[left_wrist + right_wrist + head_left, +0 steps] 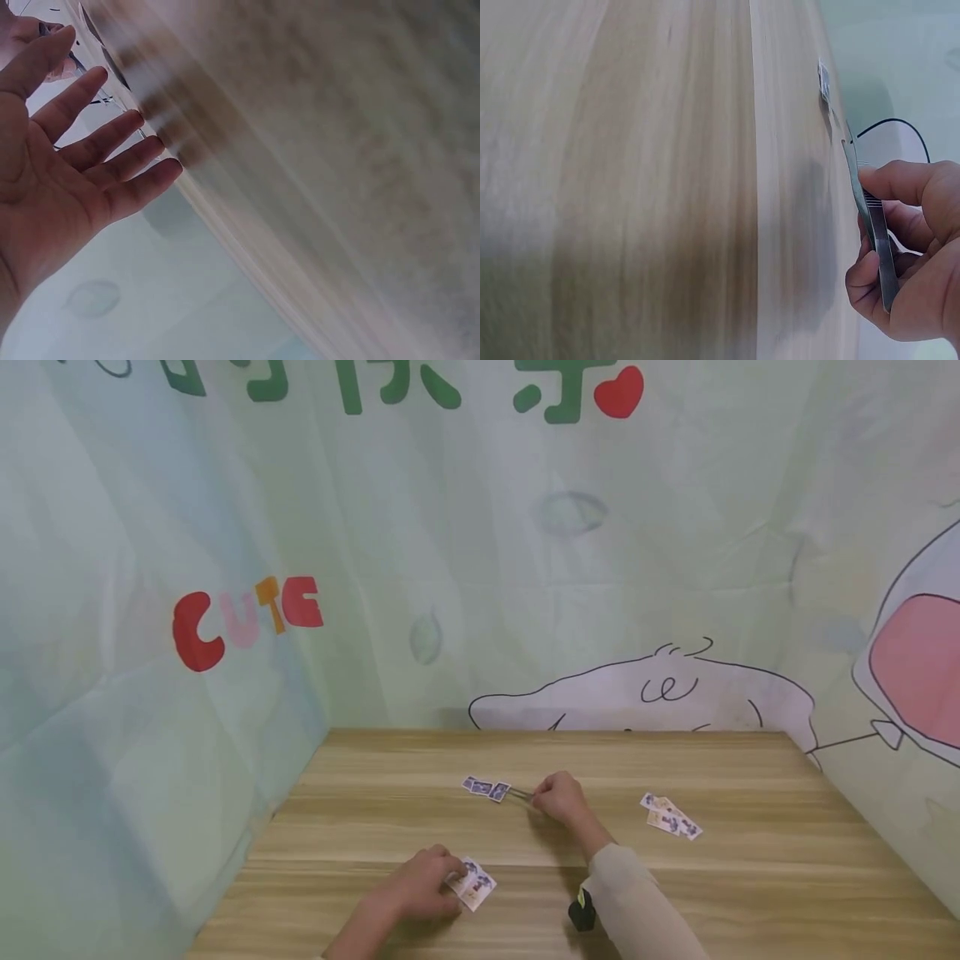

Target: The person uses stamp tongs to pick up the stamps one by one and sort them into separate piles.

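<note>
My right hand [561, 796] holds a pair of metal tweezers [886, 262] between thumb and fingers. Their tips reach left to the rightmost of a short row of small dark-blue printed paper pieces [482, 787], some of which overlap. In the right wrist view the tweezer tips are slightly apart, close to a small paper piece [824, 82]. Nearer the front, my left hand [427, 883] has its fingertips at white printed paper slips [477, 892], partly covering them. The left wrist view shows this hand [67, 161] with fingers extended and fingertips down at the tabletop.
Several more white printed slips [671, 817] lie overlapping on the right side of the wooden table [360, 827]. A black device [582, 912] sits at the right sleeve [637, 902]. A printed fabric backdrop [450, 568] hangs along the table's back and sides.
</note>
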`<state>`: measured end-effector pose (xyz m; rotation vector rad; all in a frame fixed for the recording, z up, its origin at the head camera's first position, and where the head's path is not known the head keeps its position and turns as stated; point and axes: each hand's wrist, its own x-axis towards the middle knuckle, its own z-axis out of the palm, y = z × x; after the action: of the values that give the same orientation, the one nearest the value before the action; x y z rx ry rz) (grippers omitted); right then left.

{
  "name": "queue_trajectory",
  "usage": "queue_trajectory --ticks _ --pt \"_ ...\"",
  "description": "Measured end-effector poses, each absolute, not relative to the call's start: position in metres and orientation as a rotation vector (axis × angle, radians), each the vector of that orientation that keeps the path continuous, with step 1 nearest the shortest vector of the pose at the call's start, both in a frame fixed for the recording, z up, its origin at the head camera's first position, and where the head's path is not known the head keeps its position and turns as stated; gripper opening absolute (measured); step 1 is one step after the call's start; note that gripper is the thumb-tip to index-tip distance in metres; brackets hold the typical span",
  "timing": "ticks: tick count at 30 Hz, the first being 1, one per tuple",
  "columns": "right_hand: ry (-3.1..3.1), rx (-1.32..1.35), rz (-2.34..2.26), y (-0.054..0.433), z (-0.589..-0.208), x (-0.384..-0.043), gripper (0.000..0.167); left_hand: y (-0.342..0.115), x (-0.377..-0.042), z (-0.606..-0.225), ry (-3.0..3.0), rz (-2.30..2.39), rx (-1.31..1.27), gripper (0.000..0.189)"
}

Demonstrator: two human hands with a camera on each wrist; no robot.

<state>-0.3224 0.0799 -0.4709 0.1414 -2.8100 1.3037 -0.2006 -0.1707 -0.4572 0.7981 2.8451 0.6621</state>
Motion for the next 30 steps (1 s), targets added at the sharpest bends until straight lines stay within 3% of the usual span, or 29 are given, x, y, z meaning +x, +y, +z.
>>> queue_trajectory --ticks 24,30 --pt "-2.773 0.157 1.535 0.094 -0.470 -0.302 0.006 -0.167 -0.186 -0.451 2.809 0.659 0.859 0.042" --pt "-2.805 0.275 1.570 0.099 -0.467 -0.292 0.007 -0.166 -0.185 -0.453 2.798 0.657 0.807 0.044"
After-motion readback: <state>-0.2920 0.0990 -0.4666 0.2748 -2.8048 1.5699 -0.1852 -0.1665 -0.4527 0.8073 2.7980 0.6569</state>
